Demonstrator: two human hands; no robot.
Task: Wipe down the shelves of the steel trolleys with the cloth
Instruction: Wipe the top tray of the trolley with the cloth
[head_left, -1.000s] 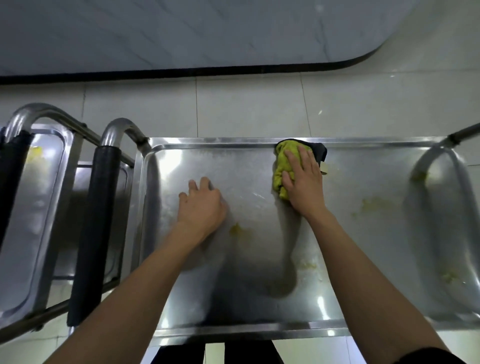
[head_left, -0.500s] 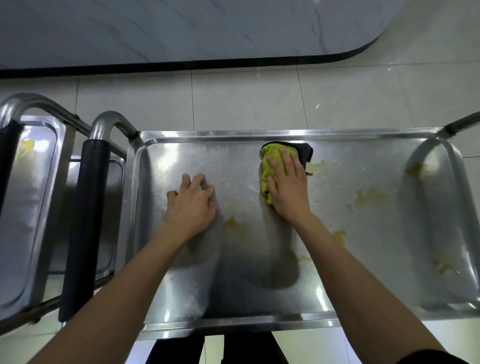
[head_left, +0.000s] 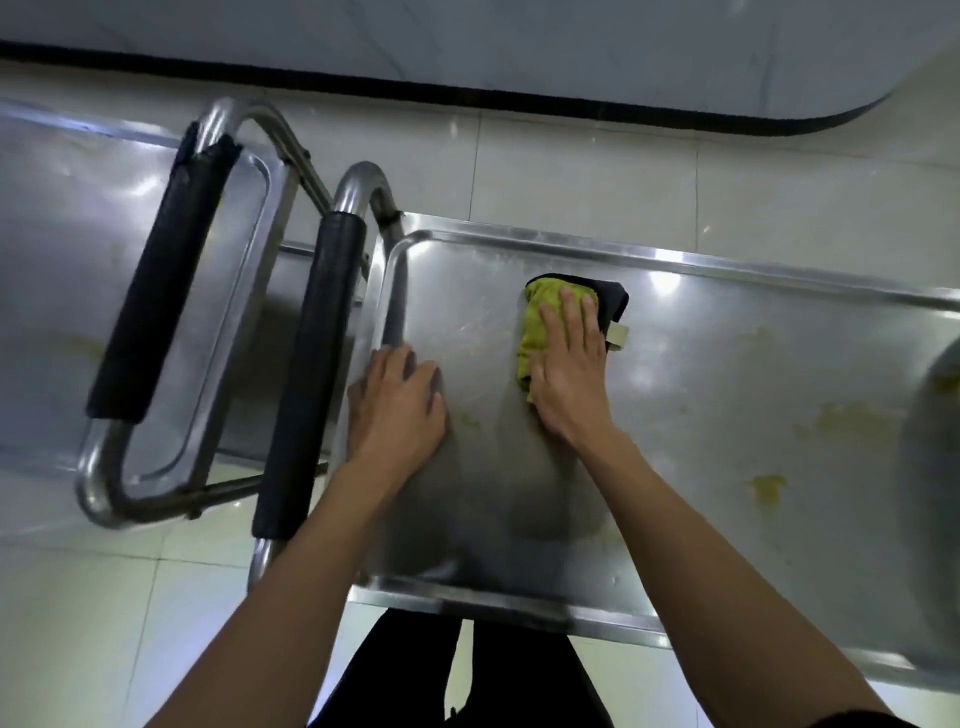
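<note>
While the left hand (head_left: 397, 410) lies flat with straight fingers near the left end of the shiny steel trolley shelf (head_left: 701, 395), probably bracing the cart so it won't roll, the right hand (head_left: 569, 371) presses the crumpled yellow-green cloth (head_left: 535, 332) down with an open palm, not gripping it. The cloth sits close to the far raised rim, so there's little room that way, but loads of open, yellow-stained steel (head_left: 841, 421) to the right, and the second steel trolley (head_left: 62, 270) parked on the left looks untouched.
</note>
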